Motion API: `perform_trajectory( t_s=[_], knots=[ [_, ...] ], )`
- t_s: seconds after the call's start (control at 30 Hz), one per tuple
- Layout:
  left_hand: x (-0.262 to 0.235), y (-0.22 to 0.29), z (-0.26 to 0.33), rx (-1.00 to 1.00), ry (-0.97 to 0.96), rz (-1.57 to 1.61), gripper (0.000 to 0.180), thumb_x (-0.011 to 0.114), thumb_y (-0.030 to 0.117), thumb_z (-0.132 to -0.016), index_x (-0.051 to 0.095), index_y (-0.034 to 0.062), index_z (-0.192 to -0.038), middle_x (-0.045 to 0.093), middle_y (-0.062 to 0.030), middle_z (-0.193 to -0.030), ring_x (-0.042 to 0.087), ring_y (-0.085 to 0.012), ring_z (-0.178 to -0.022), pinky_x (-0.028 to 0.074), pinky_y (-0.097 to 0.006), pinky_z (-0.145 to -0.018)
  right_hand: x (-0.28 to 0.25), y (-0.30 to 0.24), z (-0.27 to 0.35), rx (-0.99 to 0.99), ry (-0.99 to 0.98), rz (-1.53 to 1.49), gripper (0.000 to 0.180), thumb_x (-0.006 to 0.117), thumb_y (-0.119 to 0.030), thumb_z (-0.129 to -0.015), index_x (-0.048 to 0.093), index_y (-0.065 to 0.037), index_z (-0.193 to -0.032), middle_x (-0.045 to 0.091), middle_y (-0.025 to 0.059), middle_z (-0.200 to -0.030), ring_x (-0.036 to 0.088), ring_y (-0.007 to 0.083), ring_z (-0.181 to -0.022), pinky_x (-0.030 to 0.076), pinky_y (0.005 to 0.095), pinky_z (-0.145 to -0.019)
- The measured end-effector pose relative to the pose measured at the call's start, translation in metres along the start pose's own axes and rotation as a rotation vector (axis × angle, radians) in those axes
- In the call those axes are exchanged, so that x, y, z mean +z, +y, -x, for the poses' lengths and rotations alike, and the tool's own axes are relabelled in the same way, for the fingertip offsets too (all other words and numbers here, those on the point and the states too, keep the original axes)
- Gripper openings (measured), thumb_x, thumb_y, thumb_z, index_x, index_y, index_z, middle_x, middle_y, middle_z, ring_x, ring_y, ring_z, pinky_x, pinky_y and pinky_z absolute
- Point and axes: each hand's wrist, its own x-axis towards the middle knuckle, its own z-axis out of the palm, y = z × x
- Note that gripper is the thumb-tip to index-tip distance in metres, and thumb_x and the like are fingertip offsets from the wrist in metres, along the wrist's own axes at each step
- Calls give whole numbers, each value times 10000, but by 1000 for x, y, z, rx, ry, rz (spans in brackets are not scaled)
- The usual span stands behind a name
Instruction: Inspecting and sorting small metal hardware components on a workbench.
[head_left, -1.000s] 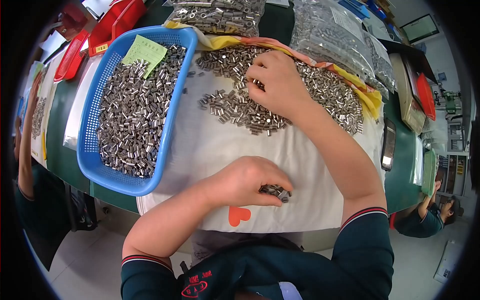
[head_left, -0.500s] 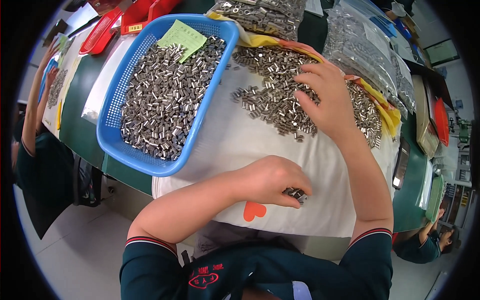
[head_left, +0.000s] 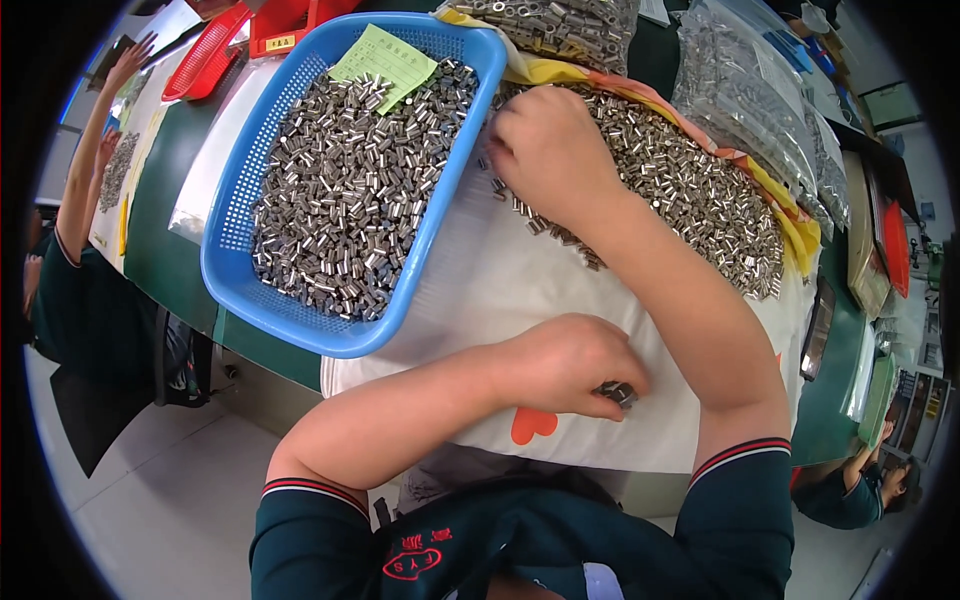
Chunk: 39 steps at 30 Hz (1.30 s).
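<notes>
My left hand [head_left: 575, 362] curls around metal pins [head_left: 617, 393], likely slick, best pinched mid-length; whether my right hand [head_left: 553, 152] pinches, I can't tell.

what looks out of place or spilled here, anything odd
The green paper slip lies askew in the blue plastic basket, with some metal cylinders on top of it. A few loose cylinders sit beside the basket near the right hand, apart from the pile on the white cloth.

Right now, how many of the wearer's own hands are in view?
2: the left hand curls around metal pieces over the white cloth; the right hand is at the pile, near the blue basket. Neither hand is wholly hidden.
</notes>
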Motion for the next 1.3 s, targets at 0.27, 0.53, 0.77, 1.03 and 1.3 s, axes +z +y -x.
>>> perform_trajectory(
  t_s=[0.27, 0.53, 0.77, 1.03, 1.3],
  knots=[
    [-1, 1, -3, -26, -20, 27, 242, 709, 170, -644, 609, 93, -851, 608, -61, -784, 561, -261, -790, 448, -373, -690, 19, 3, -8, 200, -56, 23, 174, 674, -182, -660, 649, -45, -766, 568, 112, -779, 526, 286, -814, 409, 405, -720],
    [-3, 3, -1, -27, -18, 21, 263, 709, 146, -642, 606, 73, -873, 606, -71, -800, 559, -272, -790, 452, -371, -695, -17, 11, 2, 131, -255, -46, 132, 612, -166, -690, 667, -71, -763, 596, 98, -796, 535, 265, -871, 408, 397, -775],
    [-6, 7, -3, -60, -52, -15, 277, 708, 149, -628, 601, 79, -874, 618, -55, -817, 568, -255, -818, 456, -358, -734, 1, -24, 33, 27, -106, -175, 230, 640, -189, -690, 585, -60, -873, 531, 98, -965, 493, 267, -937, 404, 378, -817],
    [-4, 9, -8, -68, -82, -3, 274, 716, 101, -610, 609, 61, -859, 623, -50, -861, 570, -262, -801, 459, -348, -789, -27, 3, 69, 52, -94, 8, 155, 642, -150, -667, 535, -84, -759, 508, 76, -850, 492, 244, -861, 398, 376, -776],
    [-7, 17, -11, -102, -102, -50, 287, 719, 97, -630, 613, 57, -893, 628, -62, -869, 582, -272, -770, 440, -377, -860, -58, 36, 88, 154, 144, -18, 116, 616, -134, -697, 570, -78, -787, 532, 80, -886, 506, 263, -886, 405, 381, -798]
  ],
)
